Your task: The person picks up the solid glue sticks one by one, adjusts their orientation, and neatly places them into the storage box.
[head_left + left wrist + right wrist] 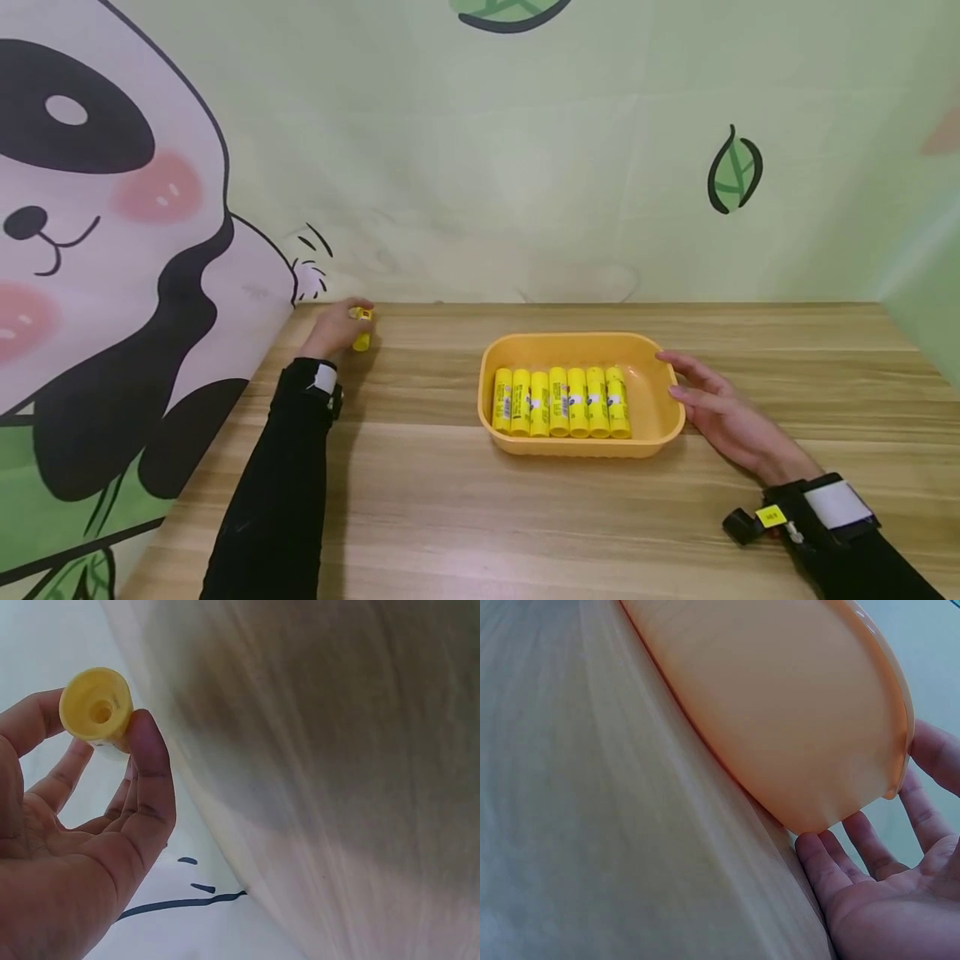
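At the table's far left, my left hand (pixel 335 328) pinches a yellow glue stick (pixel 363 332) between thumb and fingers. The left wrist view shows the round, hollowed end of that glue stick (pixel 96 705) facing the camera. Several like it, yellow glue sticks (pixel 558 403) with printed labels, lie side by side in an orange-yellow plastic tray (pixel 585 447), filling its left and middle part. My right hand (pixel 723 412) is at the tray's right end, fingertips touching the rim and outer wall. Its fingers (pixel 821 859) are only slightly bent against the tray.
The tray stands on a wood-grain table (pixel 420 508), right of the middle. A pale green backdrop (pixel 450 183) with leaf drawings rises along the back edge. At left, a printed panda (pixel 97 250) covers the side panel.
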The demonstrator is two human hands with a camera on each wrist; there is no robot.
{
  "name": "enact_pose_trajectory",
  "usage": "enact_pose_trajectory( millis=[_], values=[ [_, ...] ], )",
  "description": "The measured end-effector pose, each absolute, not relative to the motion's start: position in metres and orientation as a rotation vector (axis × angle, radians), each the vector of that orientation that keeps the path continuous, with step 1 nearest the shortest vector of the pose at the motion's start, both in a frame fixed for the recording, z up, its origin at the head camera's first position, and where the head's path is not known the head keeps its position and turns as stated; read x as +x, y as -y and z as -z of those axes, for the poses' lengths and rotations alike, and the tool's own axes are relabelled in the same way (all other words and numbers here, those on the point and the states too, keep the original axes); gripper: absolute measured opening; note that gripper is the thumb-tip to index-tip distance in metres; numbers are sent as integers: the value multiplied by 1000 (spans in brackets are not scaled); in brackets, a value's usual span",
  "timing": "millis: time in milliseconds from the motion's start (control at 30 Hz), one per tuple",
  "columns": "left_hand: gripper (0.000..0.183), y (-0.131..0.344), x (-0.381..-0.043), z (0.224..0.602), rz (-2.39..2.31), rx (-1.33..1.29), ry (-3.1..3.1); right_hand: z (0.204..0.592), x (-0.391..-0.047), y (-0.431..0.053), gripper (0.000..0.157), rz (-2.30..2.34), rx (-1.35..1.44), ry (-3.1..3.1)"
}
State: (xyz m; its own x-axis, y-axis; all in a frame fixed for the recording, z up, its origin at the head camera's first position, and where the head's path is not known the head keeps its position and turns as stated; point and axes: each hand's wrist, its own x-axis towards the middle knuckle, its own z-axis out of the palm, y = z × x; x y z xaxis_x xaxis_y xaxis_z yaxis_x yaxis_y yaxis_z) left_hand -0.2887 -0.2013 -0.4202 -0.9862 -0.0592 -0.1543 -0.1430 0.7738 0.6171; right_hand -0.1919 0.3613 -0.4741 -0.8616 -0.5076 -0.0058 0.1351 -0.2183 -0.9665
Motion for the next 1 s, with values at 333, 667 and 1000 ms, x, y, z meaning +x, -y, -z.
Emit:
enact_pose_trajectory(
  millis=[333, 667, 1000],
  values=[
    [46, 192, -282, 412, -1206, -133, -2773, 474, -193, -362, 49, 2134, -461, -1638],
    [46, 176, -263, 403, -1342, -81, -2773, 475, -192, -362, 48, 2133, -466, -1629],
    [50, 155, -244, 391, -1453, 15, -2708, 475, -192, -361, 50, 2135, -471, -1626]
  ],
)
